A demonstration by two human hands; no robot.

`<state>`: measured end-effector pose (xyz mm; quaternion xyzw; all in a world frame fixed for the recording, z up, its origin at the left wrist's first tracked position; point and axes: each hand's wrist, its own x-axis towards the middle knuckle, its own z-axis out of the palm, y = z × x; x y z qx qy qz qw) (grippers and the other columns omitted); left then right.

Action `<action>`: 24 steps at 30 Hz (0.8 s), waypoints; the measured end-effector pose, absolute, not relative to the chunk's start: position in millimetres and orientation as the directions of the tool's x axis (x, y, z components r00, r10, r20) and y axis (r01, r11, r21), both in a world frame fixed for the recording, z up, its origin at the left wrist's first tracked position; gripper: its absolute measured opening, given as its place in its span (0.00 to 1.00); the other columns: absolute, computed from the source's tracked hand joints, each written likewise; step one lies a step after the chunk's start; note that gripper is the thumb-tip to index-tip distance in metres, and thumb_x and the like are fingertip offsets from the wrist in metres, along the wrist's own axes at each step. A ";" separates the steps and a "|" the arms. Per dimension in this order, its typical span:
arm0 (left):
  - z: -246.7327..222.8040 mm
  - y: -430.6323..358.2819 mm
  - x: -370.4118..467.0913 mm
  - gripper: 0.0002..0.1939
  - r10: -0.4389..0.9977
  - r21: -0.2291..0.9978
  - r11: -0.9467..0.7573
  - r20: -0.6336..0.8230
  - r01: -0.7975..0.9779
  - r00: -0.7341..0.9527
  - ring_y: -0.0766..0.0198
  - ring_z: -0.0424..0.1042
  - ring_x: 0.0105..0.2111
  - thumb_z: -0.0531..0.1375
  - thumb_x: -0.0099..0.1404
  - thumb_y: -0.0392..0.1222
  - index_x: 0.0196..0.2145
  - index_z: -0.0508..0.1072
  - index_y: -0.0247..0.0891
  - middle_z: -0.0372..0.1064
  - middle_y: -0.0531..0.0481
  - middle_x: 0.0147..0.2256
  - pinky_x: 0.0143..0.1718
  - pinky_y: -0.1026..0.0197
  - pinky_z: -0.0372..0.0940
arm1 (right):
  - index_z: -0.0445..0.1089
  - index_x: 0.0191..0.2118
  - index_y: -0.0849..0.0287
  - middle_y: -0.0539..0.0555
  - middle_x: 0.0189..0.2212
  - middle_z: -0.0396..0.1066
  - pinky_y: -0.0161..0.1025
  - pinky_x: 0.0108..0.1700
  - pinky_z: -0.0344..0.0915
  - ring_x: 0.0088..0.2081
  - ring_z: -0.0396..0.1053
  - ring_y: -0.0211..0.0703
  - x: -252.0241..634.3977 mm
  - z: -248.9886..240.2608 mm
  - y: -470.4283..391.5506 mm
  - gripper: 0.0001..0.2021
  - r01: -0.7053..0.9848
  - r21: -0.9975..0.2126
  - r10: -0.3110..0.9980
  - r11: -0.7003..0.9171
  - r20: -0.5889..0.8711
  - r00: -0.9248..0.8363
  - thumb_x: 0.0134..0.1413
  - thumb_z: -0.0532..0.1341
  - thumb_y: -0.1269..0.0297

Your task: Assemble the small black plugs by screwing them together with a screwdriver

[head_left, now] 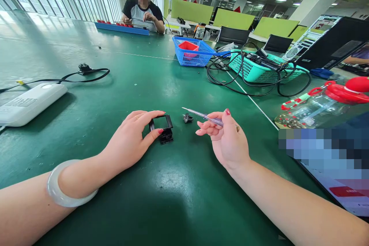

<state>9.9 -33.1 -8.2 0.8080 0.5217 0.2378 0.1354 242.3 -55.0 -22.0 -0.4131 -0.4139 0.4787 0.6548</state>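
Note:
Between thumb and fingers, my left hand (pixel 131 134) grips a small black plastic frame (pixel 170 122) with a rectangular opening, standing on the green table (pixel 170 196). A black piece with ridges, low at the frame's near side, touches the table; whether it is joined to the frame I cannot tell. In my right hand (pixel 230 134) is a thin screwdriver (pixel 203 115) with a clear purplish handle, its metal tip pointing left and slightly up. Between the two hands lies a small cluster of black parts (pixel 187 118), apart from both. A pale bangle (pixel 62 188) circles my left wrist.
At left lie a white power strip (pixel 31 103) and a black plug (pixel 84 68) on its cord. Farther back are a blue basket (pixel 193 57) and a teal basket (pixel 250 71) with tangled cables. A bottle (pixel 323 103) and tablet-like screen (pixel 340 184) occupy the right. Another person (pixel 142 11) sits opposite.

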 end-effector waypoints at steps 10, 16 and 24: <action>-11.7 -20.8 3.0 0.23 0.956 0.409 -0.291 0.164 0.865 0.244 0.48 0.63 0.54 0.54 0.65 0.55 0.55 0.65 0.51 0.70 0.47 0.48 0.53 0.44 0.63 | 0.70 0.34 0.57 0.50 0.24 0.74 0.47 0.48 0.70 0.32 0.78 0.44 245.3 -21.7 -53.7 0.16 -0.276 -0.944 0.953 0.180 0.098 0.287 0.59 0.57 0.49; -13.8 -20.4 1.4 0.23 0.957 0.357 -0.288 0.133 0.888 0.257 0.48 0.63 0.55 0.57 0.62 0.56 0.55 0.67 0.53 0.70 0.46 0.49 0.54 0.45 0.64 | 0.70 0.31 0.56 0.43 0.18 0.66 0.43 0.39 0.72 0.15 0.62 0.31 244.1 -18.9 -53.5 0.17 -0.319 -0.929 0.961 0.189 0.107 0.256 0.57 0.58 0.47; -12.2 -22.4 4.1 0.22 0.947 0.354 -0.322 0.142 0.878 0.289 0.48 0.62 0.56 0.57 0.62 0.54 0.53 0.69 0.50 0.71 0.48 0.50 0.55 0.45 0.63 | 0.68 0.26 0.55 0.40 0.09 0.56 0.37 0.25 0.65 0.09 0.44 0.27 245.8 -17.7 -51.3 0.20 -0.423 -0.894 0.976 0.149 0.062 0.211 0.58 0.55 0.44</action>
